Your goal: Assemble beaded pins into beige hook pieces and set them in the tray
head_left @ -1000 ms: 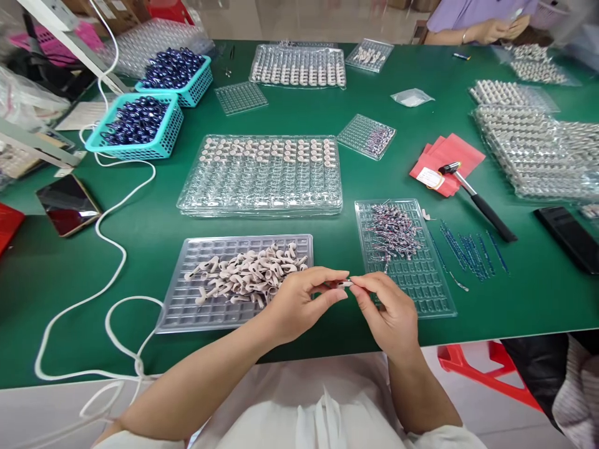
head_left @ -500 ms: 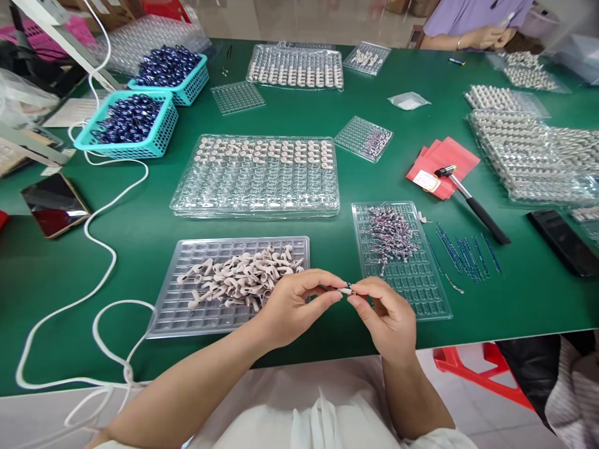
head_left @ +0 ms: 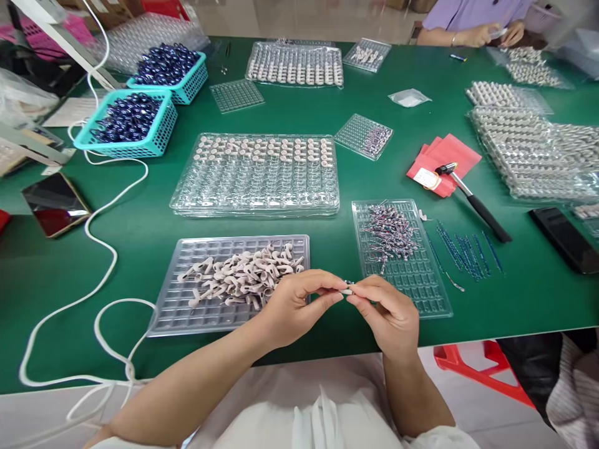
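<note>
Between my fingertips sits a small white earphone shell (head_left: 347, 291) with a dark bit at its top; the fingers cover most of it. My left hand (head_left: 299, 305) pinches it from the left, thumb against forefinger. From the other side my right hand (head_left: 388, 315) is closed on the same piece. Left of my hands, a clear tray (head_left: 163, 315) carries a heap of white earphone shells (head_left: 243, 274). Behind my right hand lies another clear tray (head_left: 428, 293) with a pile of tiny wired parts (head_left: 390, 231).
Clear blister trays (head_left: 253, 187) partly filled with white pieces lie farther back. Blue baskets (head_left: 159, 134) of dark shiny pieces stand left, near a white cable (head_left: 115, 255) and a phone (head_left: 56, 204). A hammer (head_left: 486, 215) rests on red packets (head_left: 461, 156). A co-worker's hands (head_left: 486, 35) are top right.
My right hand has shifted very slightly to the right, still pinching the earphone shell with my left. Across the table, the co-worker's hands have moved a little apart.
</note>
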A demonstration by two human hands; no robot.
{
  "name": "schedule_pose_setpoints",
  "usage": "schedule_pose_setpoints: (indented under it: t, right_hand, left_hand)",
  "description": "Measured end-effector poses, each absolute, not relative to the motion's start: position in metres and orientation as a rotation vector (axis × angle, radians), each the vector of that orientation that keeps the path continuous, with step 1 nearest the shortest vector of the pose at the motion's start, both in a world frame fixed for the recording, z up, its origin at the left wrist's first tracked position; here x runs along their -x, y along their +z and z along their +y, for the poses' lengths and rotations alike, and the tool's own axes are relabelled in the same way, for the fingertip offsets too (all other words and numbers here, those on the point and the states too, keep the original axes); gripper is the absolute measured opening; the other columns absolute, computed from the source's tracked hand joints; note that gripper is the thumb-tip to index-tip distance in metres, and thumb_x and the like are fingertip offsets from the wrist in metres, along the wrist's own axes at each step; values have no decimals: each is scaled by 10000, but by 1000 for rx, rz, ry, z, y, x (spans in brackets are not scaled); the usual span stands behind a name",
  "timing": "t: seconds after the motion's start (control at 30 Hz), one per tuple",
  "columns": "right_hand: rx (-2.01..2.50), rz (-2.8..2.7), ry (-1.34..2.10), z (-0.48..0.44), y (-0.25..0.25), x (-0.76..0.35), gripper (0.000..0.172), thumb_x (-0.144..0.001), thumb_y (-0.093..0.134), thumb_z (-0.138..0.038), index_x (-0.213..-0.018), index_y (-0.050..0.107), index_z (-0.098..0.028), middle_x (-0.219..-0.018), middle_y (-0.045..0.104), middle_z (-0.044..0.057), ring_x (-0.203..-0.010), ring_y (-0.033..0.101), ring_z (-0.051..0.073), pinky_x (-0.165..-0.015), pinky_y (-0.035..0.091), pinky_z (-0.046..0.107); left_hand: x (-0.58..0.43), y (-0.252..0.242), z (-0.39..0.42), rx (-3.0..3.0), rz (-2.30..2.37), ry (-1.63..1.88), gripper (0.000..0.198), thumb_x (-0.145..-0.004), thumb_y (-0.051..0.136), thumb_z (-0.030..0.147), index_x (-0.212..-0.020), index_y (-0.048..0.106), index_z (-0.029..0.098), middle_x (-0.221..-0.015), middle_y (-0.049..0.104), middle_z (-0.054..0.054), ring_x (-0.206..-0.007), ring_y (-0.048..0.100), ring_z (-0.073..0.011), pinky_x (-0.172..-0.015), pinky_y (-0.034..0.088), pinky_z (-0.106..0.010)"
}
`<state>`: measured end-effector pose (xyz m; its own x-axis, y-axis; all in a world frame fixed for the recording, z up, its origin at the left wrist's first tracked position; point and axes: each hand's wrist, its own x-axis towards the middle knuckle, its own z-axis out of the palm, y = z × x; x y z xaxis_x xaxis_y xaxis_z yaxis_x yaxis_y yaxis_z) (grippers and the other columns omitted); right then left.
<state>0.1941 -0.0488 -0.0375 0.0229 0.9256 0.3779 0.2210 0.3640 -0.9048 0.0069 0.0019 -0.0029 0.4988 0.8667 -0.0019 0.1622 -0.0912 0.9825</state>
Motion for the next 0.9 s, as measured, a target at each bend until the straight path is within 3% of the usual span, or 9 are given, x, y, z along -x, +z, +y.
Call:
schedule_pose_setpoints:
  t: [0.53, 0.67, 0.77, 0.9]
  right_hand:
    - [1070, -1503, 707, -47, -37, -193, 424, -812, 672, 26, -1099, 706, -284, -926, 714, 16, -811, 657, 149, -747, 522, 344]
    - [1139, -1471, 738, -49, -37, -192, 330, -833, 665, -11, -1048, 699, -259, -914, 700, 13, -817, 642, 148, -733, 506, 318]
    - [1243, -1422, 764, -51, -36, -192, 206, -868, 645, -64, -977, 673, -236, -882, 666, 10, -796, 611, 137, -700, 482, 287]
    - [1318, -1394, 750, -52, -37, -191, 114, -894, 628, -109, -912, 641, -221, -839, 626, 2, -761, 574, 123, -683, 453, 269]
  left_hand:
    - [-8, -6, 0, -1587, 917, 786, 159, -878, 627, 217, -944, 751, 142, -946, 767, -54, -890, 720, -98, -799, 579, -168]
    - [-8, -4, -1, -1467, 954, 696, 228, -862, 646, 265, -1043, 731, 156, -1002, 751, -57, -887, 714, -98, -767, 595, -166]
    - [-9, -4, -3, -1406, 941, 686, 360, -808, 709, 279, -1148, 691, 163, -1077, 731, -66, -952, 713, -114, -834, 617, -193]
    - [-9, -7, -4, -1589, 1006, 728, 317, -809, 714, 290, -1099, 697, 164, -992, 740, -44, -846, 718, -92, -808, 612, -195]
